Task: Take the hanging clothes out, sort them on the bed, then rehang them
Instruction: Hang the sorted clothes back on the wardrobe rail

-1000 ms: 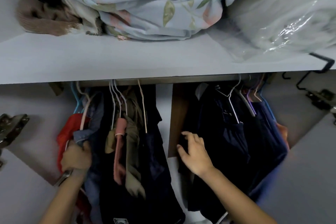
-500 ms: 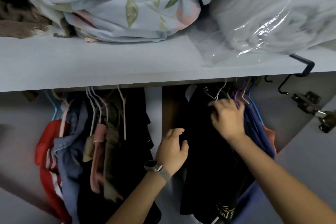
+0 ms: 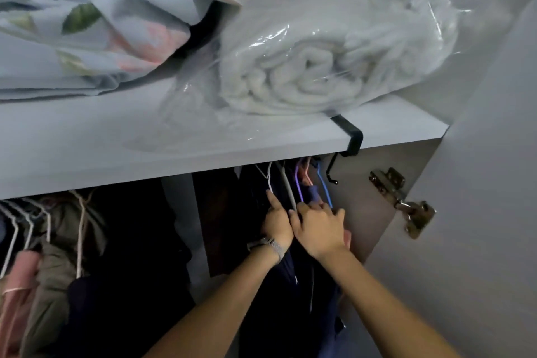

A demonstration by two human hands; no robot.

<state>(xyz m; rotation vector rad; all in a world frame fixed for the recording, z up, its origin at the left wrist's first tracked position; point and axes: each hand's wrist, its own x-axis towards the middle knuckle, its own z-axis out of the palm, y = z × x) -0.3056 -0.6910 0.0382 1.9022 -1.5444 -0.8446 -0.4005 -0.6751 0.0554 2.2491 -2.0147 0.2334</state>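
Note:
Dark navy clothes [image 3: 290,314] hang in the wardrobe's right section on a white hanger [image 3: 268,180], a grey hanger [image 3: 287,189], a purple hanger [image 3: 298,186] and a blue hanger [image 3: 324,186]. My left hand [image 3: 277,224], with a watch on the wrist, lays its index finger against the white hanger's neck; its other fingers curl into the dark cloth. Right beside it, my right hand [image 3: 319,229] curls its fingers over the grey, purple and blue hangers' shoulders. More clothes hang in the left section: an olive garment [image 3: 58,256], a pink one [image 3: 20,285] and a dark one [image 3: 130,270].
A white shelf [image 3: 203,160] runs just above the hangers. It bears floral bedding [image 3: 87,23] and a rolled blanket in clear plastic [image 3: 319,52]. A black hook [image 3: 353,142] clips over the shelf edge. The open door [image 3: 479,241] with its metal hinge [image 3: 406,200] stands close on the right.
My left hand left the left-hand clothes and came across to the right section beside my right hand. My right hand rose from the dark garment's side to the hangers. The view swung right.

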